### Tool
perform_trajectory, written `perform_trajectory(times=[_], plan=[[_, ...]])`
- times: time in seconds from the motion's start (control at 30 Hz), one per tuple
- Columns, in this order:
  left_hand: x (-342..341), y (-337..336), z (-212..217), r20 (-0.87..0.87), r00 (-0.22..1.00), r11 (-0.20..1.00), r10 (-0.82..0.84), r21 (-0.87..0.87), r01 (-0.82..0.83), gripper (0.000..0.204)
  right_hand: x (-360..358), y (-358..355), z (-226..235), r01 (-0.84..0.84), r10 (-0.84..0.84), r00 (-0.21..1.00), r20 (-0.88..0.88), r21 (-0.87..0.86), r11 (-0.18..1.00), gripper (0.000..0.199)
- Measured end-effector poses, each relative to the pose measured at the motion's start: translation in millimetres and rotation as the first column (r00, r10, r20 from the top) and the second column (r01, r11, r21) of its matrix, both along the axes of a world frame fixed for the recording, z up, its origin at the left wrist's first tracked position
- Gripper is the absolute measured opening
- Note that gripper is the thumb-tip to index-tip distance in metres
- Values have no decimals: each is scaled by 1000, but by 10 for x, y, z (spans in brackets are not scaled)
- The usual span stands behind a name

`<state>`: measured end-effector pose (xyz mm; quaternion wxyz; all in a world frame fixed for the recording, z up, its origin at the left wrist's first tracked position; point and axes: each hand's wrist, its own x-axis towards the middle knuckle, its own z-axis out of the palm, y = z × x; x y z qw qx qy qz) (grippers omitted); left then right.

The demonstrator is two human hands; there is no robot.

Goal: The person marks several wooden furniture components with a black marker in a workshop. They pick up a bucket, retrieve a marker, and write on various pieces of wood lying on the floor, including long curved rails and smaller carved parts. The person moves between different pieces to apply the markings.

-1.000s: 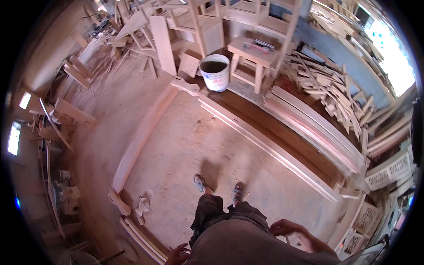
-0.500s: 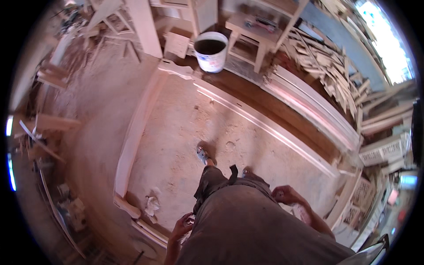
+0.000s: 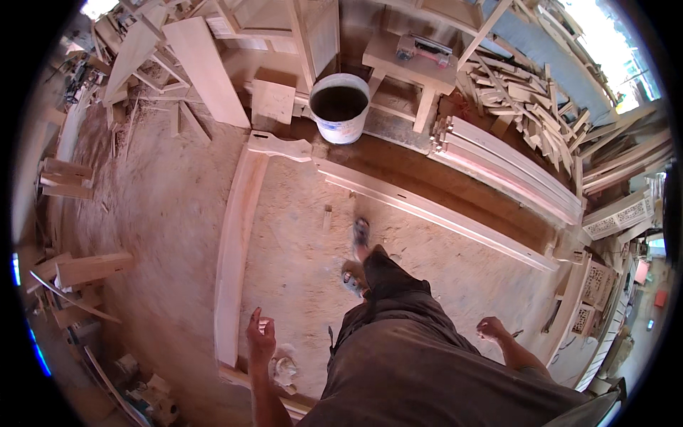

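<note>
Pale wooden frame [image 3: 235, 249], flat on floor [image 3: 156, 213]

Looking down the body: a dark grey-brown shirt [image 3: 441, 370] fills the lower frame, loose and creased, over dark trousers [image 3: 388, 281] of much the same shade. Both forearms are bare, no sleeves reaching them. The left hand [image 3: 260, 338] and right hand [image 3: 492, 329] wear no gloves. On the feet, grey sandals [image 3: 361, 231].
</note>
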<state>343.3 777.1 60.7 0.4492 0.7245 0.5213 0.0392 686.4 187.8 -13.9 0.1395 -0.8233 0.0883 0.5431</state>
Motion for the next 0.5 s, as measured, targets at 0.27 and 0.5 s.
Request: perform_trajectory(times=[0.27,0.5], plan=[[384,762,-218,-232,971,972,-52,-235,-4,45,1052,1431,-1265,-579,583,783,218,-89,811,26],[1736,1663,-187,-290,876,911,-384,-272,310,43,2277,4689,47,152,-236,971,43,653,742,17]])
